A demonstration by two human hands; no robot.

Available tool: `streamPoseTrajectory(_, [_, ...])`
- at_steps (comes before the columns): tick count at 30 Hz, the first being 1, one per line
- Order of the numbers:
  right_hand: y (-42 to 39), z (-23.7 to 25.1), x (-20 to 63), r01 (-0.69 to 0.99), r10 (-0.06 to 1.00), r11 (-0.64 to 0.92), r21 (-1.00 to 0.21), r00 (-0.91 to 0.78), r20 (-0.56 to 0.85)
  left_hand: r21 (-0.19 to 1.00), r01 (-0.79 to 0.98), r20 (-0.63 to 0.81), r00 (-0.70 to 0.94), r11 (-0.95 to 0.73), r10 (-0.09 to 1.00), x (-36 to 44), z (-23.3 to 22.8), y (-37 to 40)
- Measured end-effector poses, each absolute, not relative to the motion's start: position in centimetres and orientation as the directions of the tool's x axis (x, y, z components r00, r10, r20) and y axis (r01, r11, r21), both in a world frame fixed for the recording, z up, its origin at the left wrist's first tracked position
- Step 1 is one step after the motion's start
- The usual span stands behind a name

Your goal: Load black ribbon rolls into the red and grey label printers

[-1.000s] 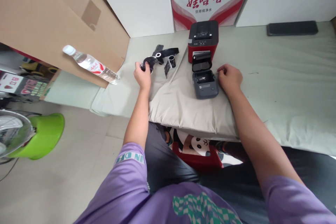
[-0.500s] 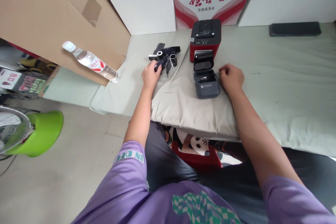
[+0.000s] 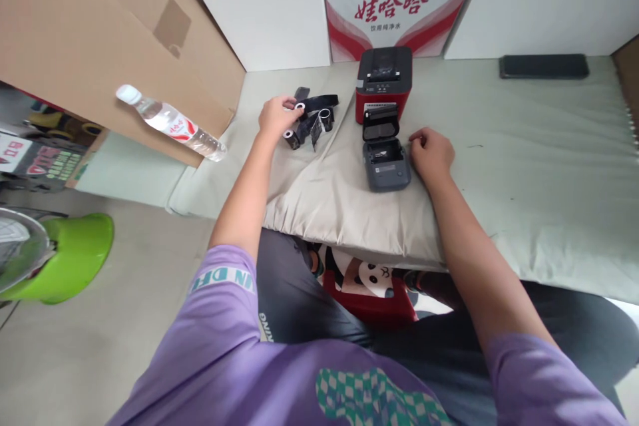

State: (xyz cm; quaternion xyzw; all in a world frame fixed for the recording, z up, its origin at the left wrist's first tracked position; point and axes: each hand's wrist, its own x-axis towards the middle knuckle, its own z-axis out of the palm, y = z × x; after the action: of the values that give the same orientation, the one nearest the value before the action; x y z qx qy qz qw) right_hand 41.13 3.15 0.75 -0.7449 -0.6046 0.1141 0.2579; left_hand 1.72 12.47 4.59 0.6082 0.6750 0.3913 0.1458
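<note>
My left hand [image 3: 278,118] has its thumb and fingers closed on a small black roll [image 3: 300,107] with a white core. Around it on the cloth lie more black rolls, one standing with its strip unwound [image 3: 325,120] and one near my thumb side [image 3: 291,140]. My right hand [image 3: 433,152] rests loosely curled on the cloth, nothing visible in it, close to the right side of a small dark grey label printer [image 3: 387,176]. That printer's lid [image 3: 381,126] is raised. Directly behind it stands a red and black printer [image 3: 360,103].
A clear water bottle [image 3: 172,123] lies tilted by a large cardboard box [image 3: 200,66] at left. White boxes [image 3: 269,20] line the back. A black flat object [image 3: 544,66] lies at back right. A green stool [image 3: 82,259] stands on the floor.
My left hand has moved away from a nearer roll, slightly back and left, onto another roll. My right hand stays beside the printer. The whole view has shifted slightly.
</note>
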Motion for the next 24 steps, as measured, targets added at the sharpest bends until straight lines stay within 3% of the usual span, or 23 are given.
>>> streamPoseTrajectory(4, [3.1, 0.6, 41.2, 0.845, 0.960, -0.129, -0.520, 0.238, 0.149, 0.607, 0.793, 0.194, -0.214, 0.054, 0.957, 3.3, 5.3, 15.0])
streamPoseTrajectory(7, [3.1, 0.6, 41.1, 0.840, 0.962, -0.126, -0.527, 0.234, 0.143, 0.745, 0.665, 0.324, -0.295, -0.050, 0.899, 4.2, 6.7, 14.6])
streamPoseTrajectory(10, [3.1, 0.7, 41.0, 0.839, 0.965, -0.125, -0.529, 0.228, 0.133, 0.919, 0.324, 0.344, -0.378, -0.225, 0.860, 5.1, 8.8, 11.8])
streamPoseTrajectory(12, [3.1, 0.8, 41.0, 0.839, 0.965, -0.127, -0.529, 0.227, 0.129, 0.959, 0.073, 0.285, -0.257, -0.275, 0.924, 6.2, 9.8, 8.9])
streamPoseTrajectory(17, [3.1, 0.9, 40.9, 0.840, 0.965, -0.132, -0.526, 0.231, 0.127, 0.987, -0.131, 0.103, 0.045, -0.096, 0.994, 11.5, 9.7, 1.6])
streamPoseTrajectory(19, [3.1, 0.9, 40.8, 0.837, 0.965, -0.132, -0.532, 0.232, 0.126, 0.980, -0.182, 0.113, 0.155, -0.084, 0.981, 13.5, 8.6, -0.1])
streamPoseTrajectory(21, [3.0, 0.9, 40.6, 0.825, 0.965, -0.115, -0.553, 0.226, 0.136, 0.979, -0.156, 0.156, 0.178, -0.128, 0.972, 14.6, 7.1, -1.0])
streamPoseTrajectory(24, [2.9, 0.5, 40.3, 0.806, 0.967, -0.029, -0.591, 0.172, 0.187, 0.988, -0.125, 0.106, 0.109, -0.093, 0.988, 15.1, 4.3, -1.3])
